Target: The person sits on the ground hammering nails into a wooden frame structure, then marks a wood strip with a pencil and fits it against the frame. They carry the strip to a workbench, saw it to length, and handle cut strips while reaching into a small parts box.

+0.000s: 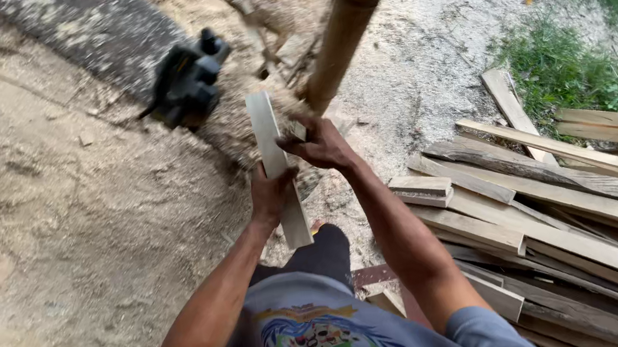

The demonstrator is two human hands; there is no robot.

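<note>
Both hands grip one short pale wooden plank (270,135), held on edge over the sawdust-covered ground. My left hand (270,194) clasps it from the left near its lower half. My right hand (321,145) holds it from the right, a little higher. A black electric hand planer (187,80) lies on the ground beyond the plank, to the upper left.
A slanting wooden pole (344,26) rises just behind my right hand. A heap of rough planks (569,219) lies at the right. Sawdust (239,127) is piled near the pole's foot. Grass (589,65) grows at the far right.
</note>
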